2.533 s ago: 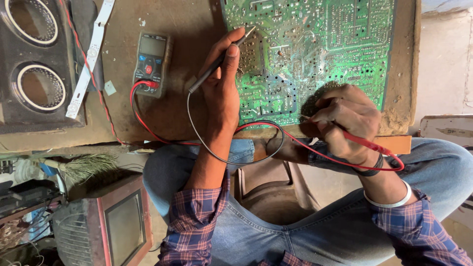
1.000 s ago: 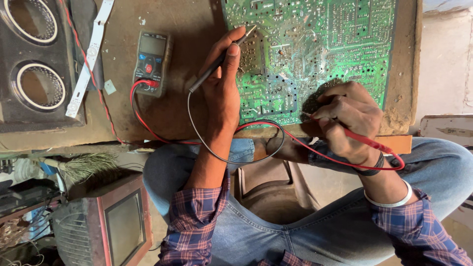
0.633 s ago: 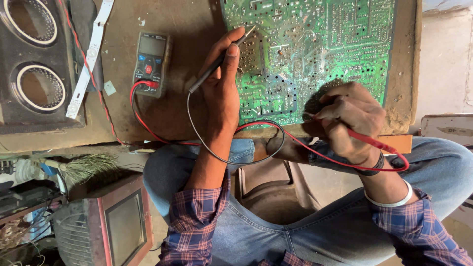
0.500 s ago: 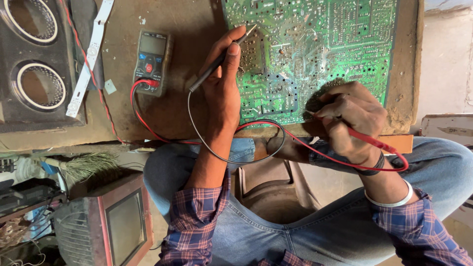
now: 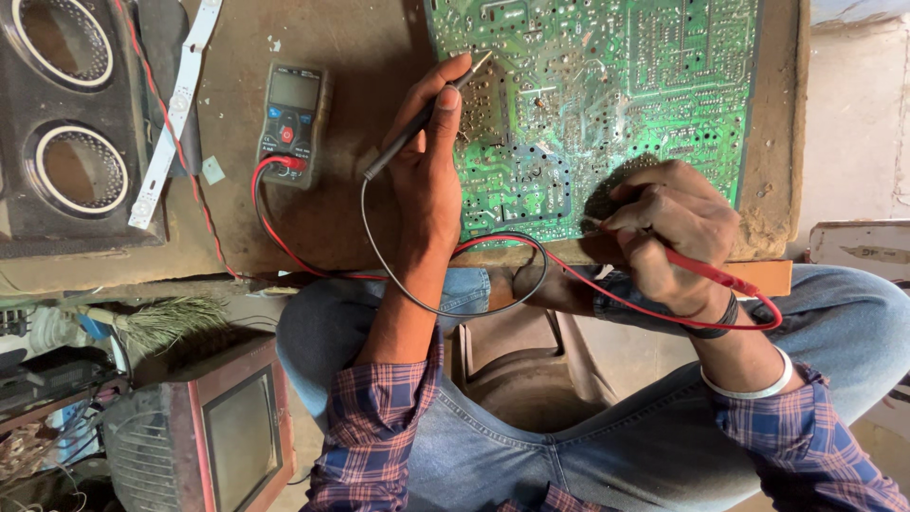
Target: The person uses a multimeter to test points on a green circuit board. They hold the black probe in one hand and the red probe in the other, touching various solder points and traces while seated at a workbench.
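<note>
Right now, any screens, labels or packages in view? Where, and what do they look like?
Dark grey handheld multimeter: on the brown worktop left of the green circuit board; small grey rectangular display on top, red dial, red lead plugged in.
Old small red-framed television: lower left, below the worktop; dark, greyish rounded screen, unlit.
No packages or signs visible.

Black probe [image 5: 417, 123], red probe [image 5: 706, 272] on green circuit board [image 5: 654, 85]

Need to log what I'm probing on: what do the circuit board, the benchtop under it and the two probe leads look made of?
Circuit board: looks like rigid laminate with a glossy green coating, dotted with dull silvery solder joints. Benchtop: apparently wood or fibreboard, matte brown, stained, worn at the edge. Red probe lead and black probe lead: smooth flexible insulation, probably rubber or plastic, curving freely.
</note>
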